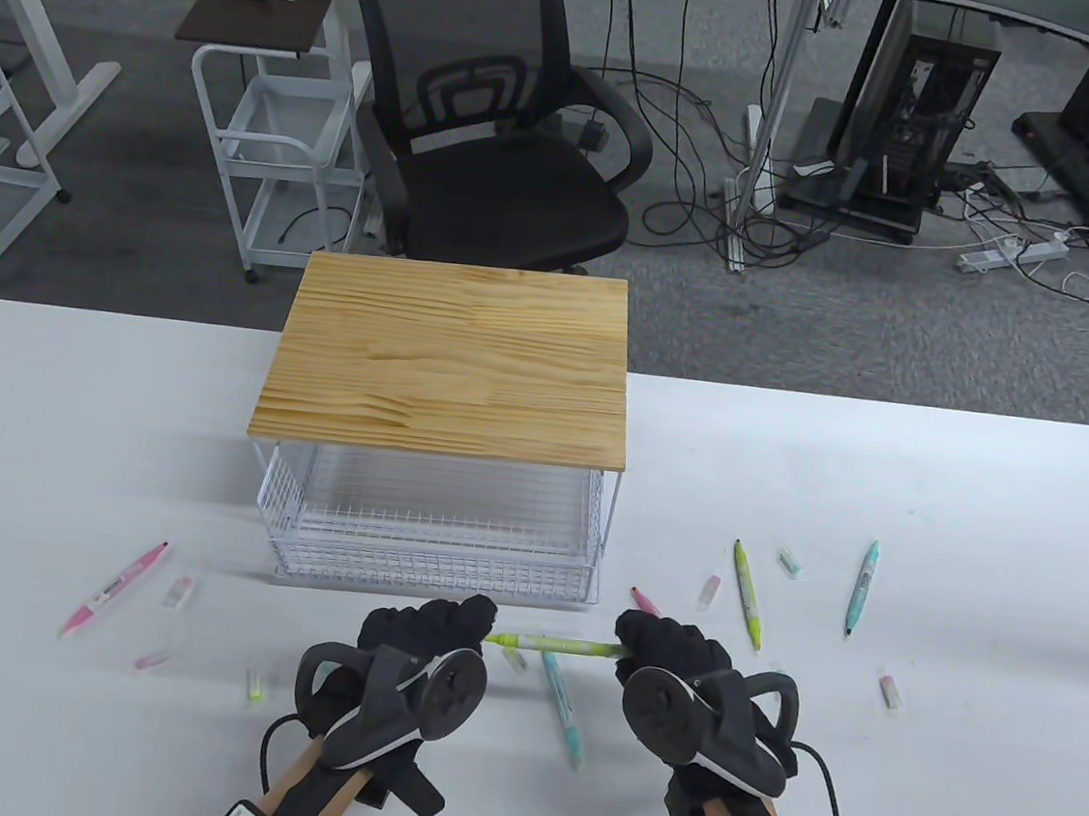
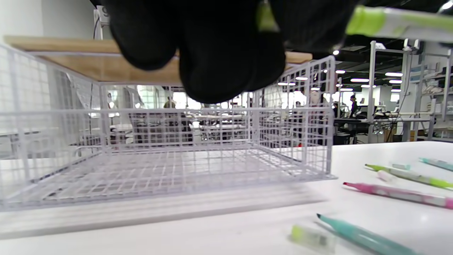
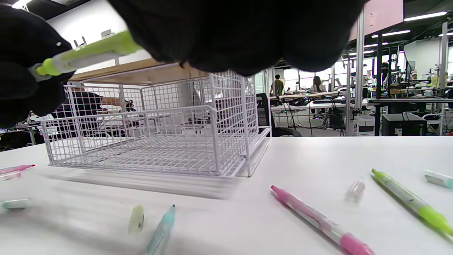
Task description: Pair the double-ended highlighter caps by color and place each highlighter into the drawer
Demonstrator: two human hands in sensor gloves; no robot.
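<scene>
Both hands hover in front of the white wire drawer (image 1: 434, 537), which stands pulled out under a wooden top (image 1: 447, 364). My right hand (image 1: 635, 634) grips a green highlighter (image 1: 551, 642) that lies level between the hands. My left hand (image 1: 474, 619) is at its left end, pinching a small green cap (image 2: 263, 16). Whether the cap sits on the tip is hidden by the fingers. Loose on the table are a teal highlighter (image 1: 564, 707), a pink one (image 1: 112, 588), another green one (image 1: 748, 595) and another teal one (image 1: 862, 587).
Several loose caps lie scattered, among them a pink one (image 1: 180, 591), a green one (image 1: 255, 686) and one at the right (image 1: 890, 692). A pink highlighter (image 3: 318, 219) pokes out beside my right hand. A black office chair (image 1: 496, 131) stands behind the table.
</scene>
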